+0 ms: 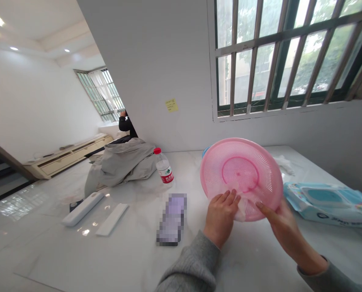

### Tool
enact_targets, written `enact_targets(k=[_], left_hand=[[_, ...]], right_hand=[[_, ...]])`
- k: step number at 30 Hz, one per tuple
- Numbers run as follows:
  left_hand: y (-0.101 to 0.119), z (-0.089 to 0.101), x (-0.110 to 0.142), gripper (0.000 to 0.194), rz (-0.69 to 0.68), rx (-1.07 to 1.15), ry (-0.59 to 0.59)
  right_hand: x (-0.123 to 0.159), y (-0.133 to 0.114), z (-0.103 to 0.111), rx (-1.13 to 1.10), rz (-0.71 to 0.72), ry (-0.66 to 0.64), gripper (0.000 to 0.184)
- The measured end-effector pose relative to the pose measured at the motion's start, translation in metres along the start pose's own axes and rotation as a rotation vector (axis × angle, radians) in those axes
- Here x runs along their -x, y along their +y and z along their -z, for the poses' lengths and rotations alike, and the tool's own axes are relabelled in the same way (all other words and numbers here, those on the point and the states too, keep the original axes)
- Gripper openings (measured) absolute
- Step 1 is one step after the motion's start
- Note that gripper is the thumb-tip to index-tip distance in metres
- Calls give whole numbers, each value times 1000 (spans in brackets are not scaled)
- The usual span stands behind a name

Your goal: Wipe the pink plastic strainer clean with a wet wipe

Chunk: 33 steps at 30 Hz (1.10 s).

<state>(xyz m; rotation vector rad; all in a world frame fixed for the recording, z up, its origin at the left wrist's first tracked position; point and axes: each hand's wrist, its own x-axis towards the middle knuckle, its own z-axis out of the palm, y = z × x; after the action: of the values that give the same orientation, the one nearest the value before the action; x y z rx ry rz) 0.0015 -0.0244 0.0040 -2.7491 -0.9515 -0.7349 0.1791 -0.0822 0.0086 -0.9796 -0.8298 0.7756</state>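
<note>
A glossy white marble-patterned table (132, 261) spread under everything, below a window (262, 61) with metal bars. A rumpled grey fabric garment (123, 162) lay at its far left. The round pink plastic basket (238, 152), with perforated walls, was held tilted above the right part of the table, its inside facing the camera. A light-blue soft pack of wipes (326, 202) lay just right of it. The right hand (284, 229) was closed on the basket's lower right rim, thumb in front. The left hand (223, 215) was mostly closed, fingers together and lightly bent over a thin white wipe (241, 207) against the basket's lower inside. Left of that hand lay a blurred, purplish rectangular object (172, 219); farther left, a long white case (83, 209). A clear plastic bottle (164, 166) with a red cap stood near the garment, and a small yellow paper note (171, 105) was on the wall
</note>
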Motion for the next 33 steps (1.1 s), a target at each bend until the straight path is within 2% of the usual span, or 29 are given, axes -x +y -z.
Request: enact_targets(k=[4, 7, 14, 24, 33], left_hand=[[-3, -2, 2, 40, 21, 25, 2], [-4, -4, 3, 44, 10, 45, -14], [0, -4, 2, 66, 26, 80, -37], [-3, -4, 1, 82, 82, 91, -120], [-4, -7, 2, 88, 95, 135, -127]], right_hand=[[5, 7, -6, -92, -112, -132, 64], [8, 4, -9, -93, -113, -163, 64], [11, -9, -13, -77, -73, -133, 76], [12, 2, -10, 33, 9, -153, 100], [14, 1, -10, 54, 2, -175, 98]])
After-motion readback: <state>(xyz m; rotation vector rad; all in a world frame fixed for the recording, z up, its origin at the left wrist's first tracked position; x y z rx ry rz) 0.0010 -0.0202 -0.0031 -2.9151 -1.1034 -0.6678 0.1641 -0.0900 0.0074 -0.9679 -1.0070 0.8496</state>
